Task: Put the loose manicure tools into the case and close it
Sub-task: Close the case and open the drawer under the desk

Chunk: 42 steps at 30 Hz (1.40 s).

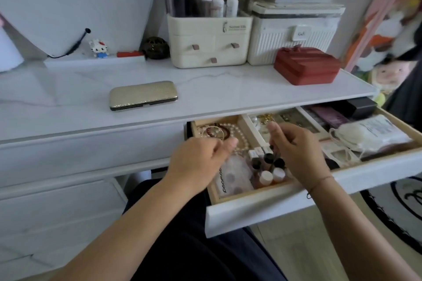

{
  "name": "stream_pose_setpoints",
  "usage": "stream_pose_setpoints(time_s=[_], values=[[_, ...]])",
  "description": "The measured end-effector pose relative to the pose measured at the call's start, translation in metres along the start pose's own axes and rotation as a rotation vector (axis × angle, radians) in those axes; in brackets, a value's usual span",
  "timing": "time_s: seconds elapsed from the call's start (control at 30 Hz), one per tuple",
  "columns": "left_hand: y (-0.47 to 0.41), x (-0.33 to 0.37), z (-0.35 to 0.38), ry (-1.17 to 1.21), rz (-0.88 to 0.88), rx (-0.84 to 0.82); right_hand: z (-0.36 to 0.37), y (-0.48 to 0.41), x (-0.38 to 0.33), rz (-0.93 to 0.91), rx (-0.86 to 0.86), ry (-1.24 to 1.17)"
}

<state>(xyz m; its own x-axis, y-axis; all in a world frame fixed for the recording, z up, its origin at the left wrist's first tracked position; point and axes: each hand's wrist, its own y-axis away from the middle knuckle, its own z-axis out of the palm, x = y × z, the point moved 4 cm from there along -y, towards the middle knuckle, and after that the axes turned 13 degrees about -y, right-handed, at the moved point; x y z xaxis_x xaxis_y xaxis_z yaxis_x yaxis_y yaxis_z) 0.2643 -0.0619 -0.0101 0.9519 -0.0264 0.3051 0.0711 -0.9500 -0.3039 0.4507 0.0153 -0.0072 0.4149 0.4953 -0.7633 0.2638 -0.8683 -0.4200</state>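
A gold textured manicure case (143, 95) lies closed on the white marble tabletop (228, 91), left of centre. Both hands hover over the open drawer (274, 206) below the tabletop's front edge. My left hand (198, 161) is above the left compartment with pearl bracelets, fingers loosely curled, nothing visibly in it. My right hand (299, 150) is above the small bottles (269, 171), fingers bent and apart, holding nothing I can see. No loose manicure tools are visible.
The drawer holds pearl bracelets (223, 131), jewellery, a plastic packet (235, 173), dark boxes and a bagged item (370, 134). At the back stand a cream cosmetics organiser (209, 40), a ribbed white box (294, 36), a red box (307, 65) and a small figurine (99, 48).
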Motion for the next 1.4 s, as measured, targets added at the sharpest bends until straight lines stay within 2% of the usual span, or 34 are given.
stream_pose_setpoints(time_s=[0.1, 0.17, 0.27, 0.37, 0.43, 0.57, 0.7, 0.9, 1.03, 1.13, 1.27, 1.4], values=[[-0.013, -0.059, -0.028, 0.086, -0.191, 0.343, 0.036, -0.033, -0.03, 0.028, -0.184, -0.165], [-0.02, -0.099, -0.04, 0.125, -0.294, 0.437, 0.067, -0.06, -0.045, 0.072, -0.267, -0.323], [-0.027, -0.152, -0.053, 0.067, -0.492, 0.39, 0.116, -0.098, -0.065, 0.105, -0.338, -0.457], [-0.029, -0.184, -0.059, -0.107, -0.665, 0.236, 0.157, -0.125, -0.078, 0.165, -0.418, -0.404], [-0.031, -0.195, -0.061, -0.223, -0.703, 0.162, 0.182, -0.138, -0.076, 0.208, -0.466, -0.341], [-0.036, -0.195, -0.059, -0.197, -0.674, 0.195, 0.202, -0.153, -0.068, 0.308, -0.42, -0.263], [-0.039, -0.183, -0.057, -0.03, -0.688, 0.232, 0.193, -0.145, -0.062, 0.341, -0.328, -0.424], [-0.041, -0.116, -0.057, 0.284, -0.538, 0.231, 0.123, -0.127, -0.034, 0.341, -0.199, -0.595], [-0.051, -0.048, -0.036, 0.509, -0.374, 0.113, 0.037, -0.113, 0.004, 0.408, -0.012, -0.657], [-0.059, -0.006, -0.002, 0.622, -0.317, -0.078, -0.02, -0.094, 0.034, 0.494, 0.066, -0.678], [-0.066, 0.041, 0.032, 0.712, -0.247, -0.322, -0.066, -0.074, 0.077, 0.53, 0.102, -0.593], [-0.078, 0.054, 0.058, 0.762, -0.286, -0.416, -0.079, -0.072, 0.111, 0.572, 0.051, -0.527]])
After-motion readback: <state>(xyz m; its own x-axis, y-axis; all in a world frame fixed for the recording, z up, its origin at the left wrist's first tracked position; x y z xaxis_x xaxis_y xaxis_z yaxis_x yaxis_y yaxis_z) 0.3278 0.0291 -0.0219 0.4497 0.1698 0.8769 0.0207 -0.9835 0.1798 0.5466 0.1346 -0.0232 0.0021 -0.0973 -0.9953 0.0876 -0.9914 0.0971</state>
